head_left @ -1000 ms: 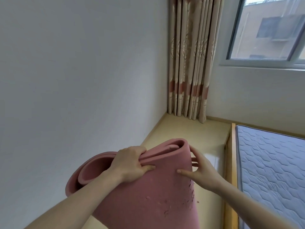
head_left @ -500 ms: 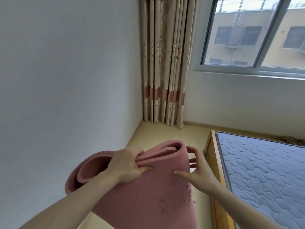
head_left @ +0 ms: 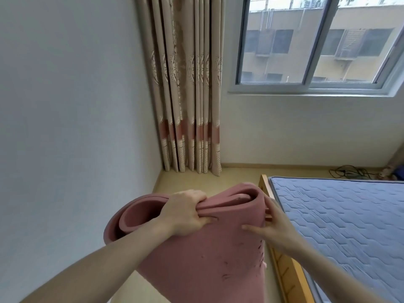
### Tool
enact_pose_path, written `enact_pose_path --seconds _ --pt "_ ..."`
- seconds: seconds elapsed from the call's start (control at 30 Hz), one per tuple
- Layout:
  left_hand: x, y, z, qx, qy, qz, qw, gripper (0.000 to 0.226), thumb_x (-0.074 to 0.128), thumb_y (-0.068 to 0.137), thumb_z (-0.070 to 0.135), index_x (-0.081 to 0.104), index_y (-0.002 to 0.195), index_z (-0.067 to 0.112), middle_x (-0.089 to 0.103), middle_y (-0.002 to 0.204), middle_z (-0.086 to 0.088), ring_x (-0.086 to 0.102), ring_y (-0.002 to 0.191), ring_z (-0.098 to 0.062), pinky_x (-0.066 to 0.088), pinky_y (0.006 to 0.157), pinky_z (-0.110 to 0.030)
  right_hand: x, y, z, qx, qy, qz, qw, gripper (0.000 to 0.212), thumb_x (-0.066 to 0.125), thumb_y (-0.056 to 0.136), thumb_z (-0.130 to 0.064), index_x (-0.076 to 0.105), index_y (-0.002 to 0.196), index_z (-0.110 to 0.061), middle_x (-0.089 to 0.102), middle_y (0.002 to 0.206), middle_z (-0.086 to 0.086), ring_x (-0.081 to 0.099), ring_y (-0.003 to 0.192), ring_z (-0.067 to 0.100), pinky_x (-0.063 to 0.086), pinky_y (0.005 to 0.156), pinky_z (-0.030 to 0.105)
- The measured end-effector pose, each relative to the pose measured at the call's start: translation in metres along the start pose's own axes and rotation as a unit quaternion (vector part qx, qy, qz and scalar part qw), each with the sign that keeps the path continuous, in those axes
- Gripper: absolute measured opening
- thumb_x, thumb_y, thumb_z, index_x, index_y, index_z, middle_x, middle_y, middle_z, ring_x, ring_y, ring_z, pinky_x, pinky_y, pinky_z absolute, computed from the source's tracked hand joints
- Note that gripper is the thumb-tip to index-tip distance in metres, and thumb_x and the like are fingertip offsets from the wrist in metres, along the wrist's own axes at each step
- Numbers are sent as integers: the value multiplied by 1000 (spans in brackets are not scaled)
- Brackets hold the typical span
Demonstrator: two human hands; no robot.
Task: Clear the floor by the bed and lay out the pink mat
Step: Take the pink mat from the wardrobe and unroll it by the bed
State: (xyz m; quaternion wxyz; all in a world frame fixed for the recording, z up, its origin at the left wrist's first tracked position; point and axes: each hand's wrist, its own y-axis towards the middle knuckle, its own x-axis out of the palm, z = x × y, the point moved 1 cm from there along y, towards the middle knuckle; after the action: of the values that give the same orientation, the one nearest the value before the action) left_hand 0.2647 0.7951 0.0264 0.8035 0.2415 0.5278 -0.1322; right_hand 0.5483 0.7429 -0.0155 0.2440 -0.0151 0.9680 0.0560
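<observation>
Pink mat [head_left: 203, 256] not yet laid out: rolled loosely and held upright just left of the bed [head_left: 341, 226], upper end near the bed's wooden corner, lower end out of view below. Left hand [head_left: 185, 213] clamped over the top edge of the roll, fingers curled into the layers, thumb pressed on the outer face. Right hand [head_left: 273, 226] on the side of the roll facing the bed, thumb flat on the front surface, fingers reaching round behind; a hold on the mat, though how tightly cannot be told. Floor [head_left: 236, 178] between bed and curtain [head_left: 188, 106] bare as far as visible, so clearing probably finished or close to it; strip right beside the bed hidden behind the roll. Tangle of cables [head_left: 347, 171] on the floor beyond the bed's far end, well away. Left to do, by judgement: lowering the roll to the floor beside the bed, unrolling it and flattening it out.
</observation>
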Motion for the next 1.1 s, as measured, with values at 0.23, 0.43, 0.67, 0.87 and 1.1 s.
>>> enact_pose_path --seconds 0.23,0.43,0.67,0.87,1.1 --pt "29 113 -33 17 -5 8 1000 47 68 71 73 61 88 30 57 83 17 53 78 -6 45 74 -26 -55 118 46 13 -46 -35 998 115 86 53 -77 35 151 -49 45 136 -26 51 121 0 52 102 37" --pt "34 185 -49 28 -19 30 999 45 71 72 70 63 92 30 55 84 21 52 77 -4 41 76 -23 -91 206 60 23 -75 -146 986 103 94 55 -65 43 143 -44 57 131 -24 55 117 -8 52 99 28" --pt "48 246 -91 19 -33 30 999 44 74 73 65 63 94 28 59 88 18 54 80 -6 43 79 -25 -88 275 58 -30 -149 -121 981 58 89 67 -47 64 119 -45 70 103 -25 66 96 1 59 79 29" --pt "67 306 -141 -15 -58 -15 998 44 73 72 54 61 110 36 61 103 20 55 101 -4 47 93 -31 -58 321 68 -2 -176 -40 984 38 82 64 -49 70 98 -36 72 88 -19 65 80 3 54 67 28" --pt "87 363 -192 66 -34 -51 996 81 79 59 55 49 133 38 55 128 21 48 122 -2 36 109 -25 7 385 89 28 -283 -11 959 48 74 63 -60 67 105 -38 70 95 -20 63 83 5 53 71 25"
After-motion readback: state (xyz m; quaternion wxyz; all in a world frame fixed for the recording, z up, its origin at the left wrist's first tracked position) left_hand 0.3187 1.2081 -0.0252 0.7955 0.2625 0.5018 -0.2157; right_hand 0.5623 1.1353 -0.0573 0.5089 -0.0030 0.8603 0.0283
